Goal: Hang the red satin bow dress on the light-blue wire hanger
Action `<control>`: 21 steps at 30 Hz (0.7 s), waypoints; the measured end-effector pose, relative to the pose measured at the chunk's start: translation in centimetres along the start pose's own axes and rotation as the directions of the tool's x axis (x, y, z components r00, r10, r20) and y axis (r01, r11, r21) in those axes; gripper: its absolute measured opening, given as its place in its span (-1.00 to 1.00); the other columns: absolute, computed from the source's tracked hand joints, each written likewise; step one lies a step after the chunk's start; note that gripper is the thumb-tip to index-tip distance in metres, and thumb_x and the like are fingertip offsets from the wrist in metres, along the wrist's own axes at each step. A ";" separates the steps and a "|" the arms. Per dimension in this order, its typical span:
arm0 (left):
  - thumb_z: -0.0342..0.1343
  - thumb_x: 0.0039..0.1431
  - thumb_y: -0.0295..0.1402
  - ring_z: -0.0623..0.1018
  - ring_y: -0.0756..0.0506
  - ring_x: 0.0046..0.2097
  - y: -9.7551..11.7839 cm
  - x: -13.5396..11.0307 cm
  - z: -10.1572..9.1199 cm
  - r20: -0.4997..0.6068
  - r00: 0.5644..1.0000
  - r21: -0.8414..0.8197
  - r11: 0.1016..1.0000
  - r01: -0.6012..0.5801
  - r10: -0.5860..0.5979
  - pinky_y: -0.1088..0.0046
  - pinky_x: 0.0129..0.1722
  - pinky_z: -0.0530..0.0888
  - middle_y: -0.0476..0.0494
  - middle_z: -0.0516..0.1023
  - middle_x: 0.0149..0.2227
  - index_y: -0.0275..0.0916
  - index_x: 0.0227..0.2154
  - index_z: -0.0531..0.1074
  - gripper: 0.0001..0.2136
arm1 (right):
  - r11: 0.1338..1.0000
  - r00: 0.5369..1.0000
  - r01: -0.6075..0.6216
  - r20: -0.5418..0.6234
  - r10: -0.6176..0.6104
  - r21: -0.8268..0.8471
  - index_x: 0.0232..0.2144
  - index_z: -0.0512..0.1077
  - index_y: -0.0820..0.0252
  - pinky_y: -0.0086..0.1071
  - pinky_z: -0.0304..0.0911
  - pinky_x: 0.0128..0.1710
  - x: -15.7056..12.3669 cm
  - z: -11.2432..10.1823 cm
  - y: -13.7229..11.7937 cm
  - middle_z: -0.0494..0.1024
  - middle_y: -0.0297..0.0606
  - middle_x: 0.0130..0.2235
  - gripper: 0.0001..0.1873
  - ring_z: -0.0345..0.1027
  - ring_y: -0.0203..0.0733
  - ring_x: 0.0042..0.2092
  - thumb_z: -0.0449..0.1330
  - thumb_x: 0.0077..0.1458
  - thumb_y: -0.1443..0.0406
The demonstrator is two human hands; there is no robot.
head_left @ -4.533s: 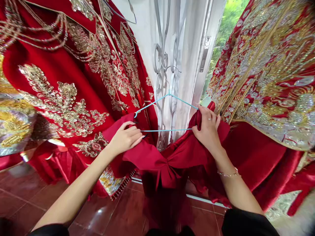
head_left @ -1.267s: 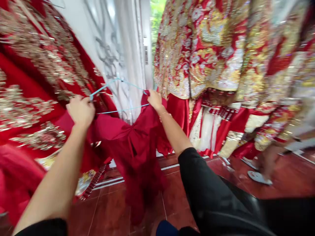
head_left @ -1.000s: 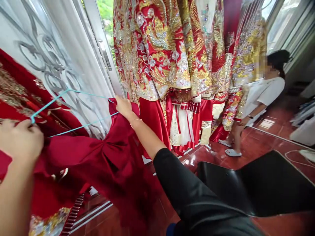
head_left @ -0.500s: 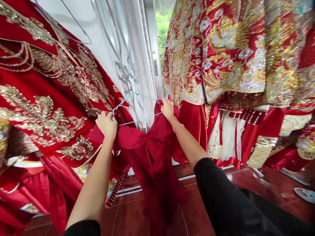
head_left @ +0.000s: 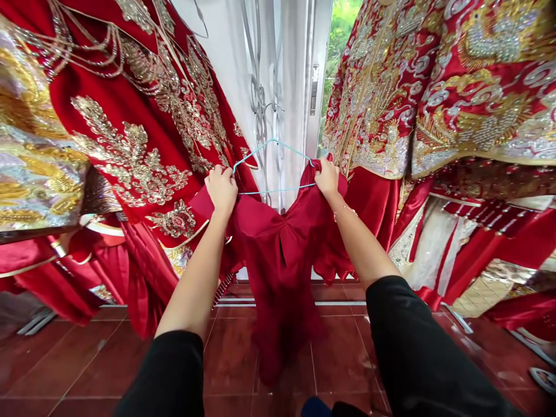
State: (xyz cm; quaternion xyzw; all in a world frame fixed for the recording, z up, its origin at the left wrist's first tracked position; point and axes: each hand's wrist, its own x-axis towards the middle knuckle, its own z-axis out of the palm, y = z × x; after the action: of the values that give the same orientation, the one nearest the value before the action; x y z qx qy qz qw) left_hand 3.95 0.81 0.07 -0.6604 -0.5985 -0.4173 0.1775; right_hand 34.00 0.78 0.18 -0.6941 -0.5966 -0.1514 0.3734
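A dark red dress point(head_left: 278, 237) with a gathered bodice hangs in front of me on a thin light-blue hanger point(head_left: 278, 190). My left hand point(head_left: 222, 188) is closed on the dress's left shoulder together with the hanger's corner. On the other side, my right hand point(head_left: 327, 176), with a bracelet at the wrist, grips the right shoulder and hanger end. The hanger's hook points up and touches no rail that I can see. Lower down, the dress's skirt is blurred above the floor.
Red embroidered garments point(head_left: 143, 133) with beads hang at the left, and gold-and-silver embroidered jackets point(head_left: 382, 110) at the right. Behind the dress are white curtains point(head_left: 291, 75) and a door frame point(head_left: 313, 110). Red tiles point(head_left: 230, 359) cover the floor.
The view has turned left and levelled, so the dress and both hands appear further right. The hanger's hook now shows. Both hands keep their hold.
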 end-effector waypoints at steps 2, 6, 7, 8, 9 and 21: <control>-0.12 0.25 -0.46 0.42 -0.36 0.13 0.1 0.0 0.0 0.004 1.000 -0.010 1.000 0.006 -0.006 0.07 0.09 0.33 -0.38 0.49 0.04 -0.26 -0.14 0.53 -0.69 | 1.000 1.000 0.001 -0.003 -0.001 -0.012 -0.03 0.34 0.28 -0.13 0.09 0.14 0.0 0.0 0.0 0.49 0.01 0.01 -0.65 0.25 -0.01 0.14 -0.02 0.14 0.48; -0.13 0.24 -0.47 0.44 -0.34 0.12 0.1 0.1 0.2 0.004 1.000 -0.021 1.000 0.010 -0.010 0.08 0.11 0.33 -0.37 0.50 0.03 -0.24 -0.16 0.53 -0.69 | 0.999 1.000 -0.005 0.004 0.006 -0.047 -0.02 0.34 0.27 -0.13 0.12 0.13 -0.1 -0.2 -0.2 0.49 0.01 0.00 -0.64 0.26 -0.01 0.13 -0.03 0.14 0.48; -0.13 0.24 -0.47 0.43 -0.34 0.13 0.1 0.1 0.3 -0.003 1.000 -0.021 1.000 0.007 -0.007 0.08 0.12 0.33 -0.36 0.50 0.03 -0.24 -0.15 0.53 -0.68 | 0.998 1.000 -0.006 0.009 0.007 -0.058 -0.02 0.34 0.27 -0.12 0.12 0.13 -0.2 -0.3 -0.3 0.49 0.01 -0.01 -0.63 0.27 0.00 0.13 -0.03 0.14 0.48; -0.13 0.24 -0.47 0.43 -0.33 0.13 0.0 0.1 0.4 -0.012 1.000 -0.020 1.000 0.005 -0.005 0.08 0.14 0.32 -0.35 0.50 0.04 -0.24 -0.15 0.53 -0.68 | 0.997 1.000 -0.007 0.016 0.009 -0.071 -0.01 0.34 0.27 -0.10 0.12 0.13 -0.2 -0.4 -0.3 0.49 0.02 0.00 -0.63 0.27 0.01 0.13 -0.04 0.15 0.47; -0.14 0.24 -0.48 0.43 -0.33 0.13 0.0 0.1 0.4 -0.020 1.000 -0.015 1.000 0.004 -0.004 0.08 0.15 0.31 -0.35 0.50 0.04 -0.25 -0.14 0.53 -0.67 | 0.996 1.000 -0.009 0.023 0.011 -0.084 0.01 0.33 0.28 -0.09 0.13 0.13 -0.3 -0.6 -0.4 0.49 0.03 0.00 -0.62 0.27 0.02 0.13 -0.04 0.16 0.47; -0.28 0.28 -0.54 0.48 -0.36 0.11 1.2 -0.1 -1.9 0.140 0.990 0.148 0.988 -0.033 0.013 0.10 0.12 0.37 -0.41 0.50 0.07 -0.31 0.02 0.50 -0.53 | 0.950 0.991 -0.042 0.112 0.080 -0.308 0.14 0.30 0.30 -0.15 0.29 -0.05 -1.0 -3.1 -2.6 0.46 0.19 0.06 -0.54 0.36 0.12 0.10 -0.13 0.26 0.50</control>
State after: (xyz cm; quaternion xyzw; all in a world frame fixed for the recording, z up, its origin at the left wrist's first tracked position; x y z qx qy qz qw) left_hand 4.47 -0.88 1.45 -0.6795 -0.6313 -0.3223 0.1894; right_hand 32.07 -2.04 2.52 -0.7696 -0.5660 -0.1870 0.2289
